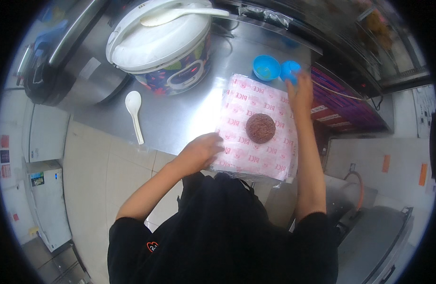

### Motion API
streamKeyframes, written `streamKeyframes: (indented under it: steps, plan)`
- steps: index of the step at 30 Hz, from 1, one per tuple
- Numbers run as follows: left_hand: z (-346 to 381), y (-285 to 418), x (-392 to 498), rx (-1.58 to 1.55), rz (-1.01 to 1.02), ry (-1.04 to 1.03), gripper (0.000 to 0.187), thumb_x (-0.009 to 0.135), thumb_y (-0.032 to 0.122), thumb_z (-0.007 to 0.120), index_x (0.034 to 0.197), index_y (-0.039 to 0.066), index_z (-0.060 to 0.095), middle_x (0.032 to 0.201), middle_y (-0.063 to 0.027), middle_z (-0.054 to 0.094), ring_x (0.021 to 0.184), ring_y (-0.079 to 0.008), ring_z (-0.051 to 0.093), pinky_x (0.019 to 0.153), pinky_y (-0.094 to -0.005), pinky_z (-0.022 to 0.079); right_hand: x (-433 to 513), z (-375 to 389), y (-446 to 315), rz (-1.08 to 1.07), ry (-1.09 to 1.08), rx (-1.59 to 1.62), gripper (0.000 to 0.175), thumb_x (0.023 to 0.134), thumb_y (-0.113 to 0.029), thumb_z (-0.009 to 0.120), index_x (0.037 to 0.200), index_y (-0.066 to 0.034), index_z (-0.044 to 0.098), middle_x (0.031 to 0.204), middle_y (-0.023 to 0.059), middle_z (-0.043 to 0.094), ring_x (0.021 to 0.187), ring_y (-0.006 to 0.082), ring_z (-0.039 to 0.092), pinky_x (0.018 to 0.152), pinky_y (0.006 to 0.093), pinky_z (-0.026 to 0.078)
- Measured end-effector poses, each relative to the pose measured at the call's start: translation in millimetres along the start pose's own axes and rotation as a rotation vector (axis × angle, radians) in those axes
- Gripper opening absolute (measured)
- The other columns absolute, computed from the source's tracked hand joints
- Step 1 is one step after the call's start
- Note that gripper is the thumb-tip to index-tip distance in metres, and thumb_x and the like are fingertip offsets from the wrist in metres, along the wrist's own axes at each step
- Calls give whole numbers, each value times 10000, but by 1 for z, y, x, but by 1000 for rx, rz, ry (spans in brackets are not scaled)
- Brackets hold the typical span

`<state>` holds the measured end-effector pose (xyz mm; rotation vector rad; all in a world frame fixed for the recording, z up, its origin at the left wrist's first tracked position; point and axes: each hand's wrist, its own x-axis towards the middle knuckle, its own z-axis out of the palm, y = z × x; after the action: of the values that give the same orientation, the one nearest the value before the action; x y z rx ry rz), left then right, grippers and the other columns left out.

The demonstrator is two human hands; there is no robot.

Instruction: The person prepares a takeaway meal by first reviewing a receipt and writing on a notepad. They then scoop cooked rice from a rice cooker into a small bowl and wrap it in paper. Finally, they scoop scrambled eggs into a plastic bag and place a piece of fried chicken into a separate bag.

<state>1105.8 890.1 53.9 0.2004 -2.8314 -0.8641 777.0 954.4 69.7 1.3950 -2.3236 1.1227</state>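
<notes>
A stack of pink-printed wrapping paper [235, 122] lies at the counter's front edge, with clear plastic film showing at its border. On the paper sits a round, grainy, reddish-brown cake [260, 128], perhaps pressed rice. My left hand [202, 151] is at the paper's left edge, fingers loosely spread and holding nothing visible. Beyond the paper's far right corner, my right hand [301, 90] overlaps a small blue cup [290, 69]; blur hides whether the fingers grip it. Beside that cup stands a blue plastic bowl [267, 67] with bits of residue inside.
A large rice cooker [184, 72] stands at the back left, a white rice paddle [182, 15] across its lid. Another white paddle [134, 115] lies on the steel counter [168, 117]. A glass display cabinet [363, 39] borders the back right. Refrigerators [47, 206] stand far left.
</notes>
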Motion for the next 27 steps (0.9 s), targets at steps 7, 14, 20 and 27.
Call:
streamKeyframes:
  steps: [7, 14, 20, 27]
  plan:
    - [12, -10, -6, 28, 20, -149, 315, 752, 123, 621, 1055, 63, 561, 1169, -130, 531, 1121, -272, 485, 923, -375, 423, -162, 9, -101, -324, -671, 171, 210, 764, -96, 579, 964, -39, 610, 949, 123, 593, 871, 269, 567, 749, 346, 461]
    - [8, -8, -2, 131, 149, -120, 275, 766, 178, 606, 1002, 42, 564, 1115, -134, 555, 1060, -284, 527, 862, -363, 464, -149, -102, -29, 637, -407, 363, 92, 763, -105, 646, 812, -28, 636, 814, 85, 640, 734, 139, 606, 618, 285, 476]
    - [5, -8, 5, 203, 180, -135, 241, 748, 158, 618, 962, 51, 586, 1029, -137, 593, 975, -294, 569, 835, -372, 472, -145, -141, 25, -88, -224, -520, 368, 767, 51, 423, 1095, -54, 552, 1099, 193, 565, 917, 343, 584, 747, 418, 476]
    - [1, -15, 22, -184, -95, -7, 142, 658, 86, 687, 695, 8, 574, 679, -122, 572, 658, -255, 578, 611, -344, 449, -136, -115, 71, 411, -335, -872, 252, 846, -172, 461, 1053, -78, 572, 971, 184, 615, 882, 335, 609, 752, 449, 481]
